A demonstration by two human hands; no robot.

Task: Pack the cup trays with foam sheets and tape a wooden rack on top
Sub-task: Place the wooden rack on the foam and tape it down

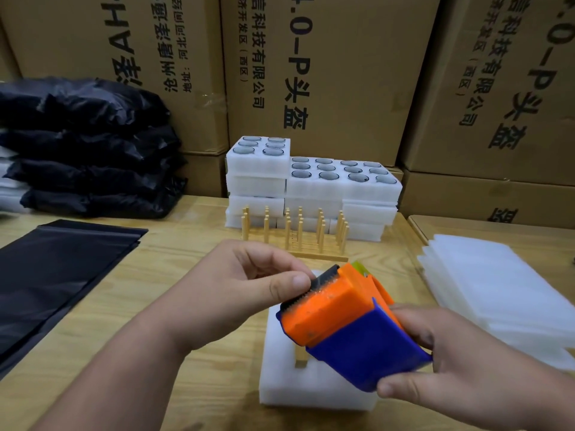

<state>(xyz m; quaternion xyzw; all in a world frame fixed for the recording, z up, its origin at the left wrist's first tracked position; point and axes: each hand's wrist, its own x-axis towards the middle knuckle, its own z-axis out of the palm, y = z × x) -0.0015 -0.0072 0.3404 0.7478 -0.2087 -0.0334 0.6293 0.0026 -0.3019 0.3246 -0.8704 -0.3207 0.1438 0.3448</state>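
Gripping the tape dispenser (pixel 348 325), right hand (pixel 460 362) (left hand (pixel 249 284) pinches its blade end).

Warehouse — stacked cartons (pixel 326 73) (printed)

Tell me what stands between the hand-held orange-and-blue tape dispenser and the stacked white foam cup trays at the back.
In the head view, upright wooden peg racks stand on the table between the tape dispenser and the foam cup trays.
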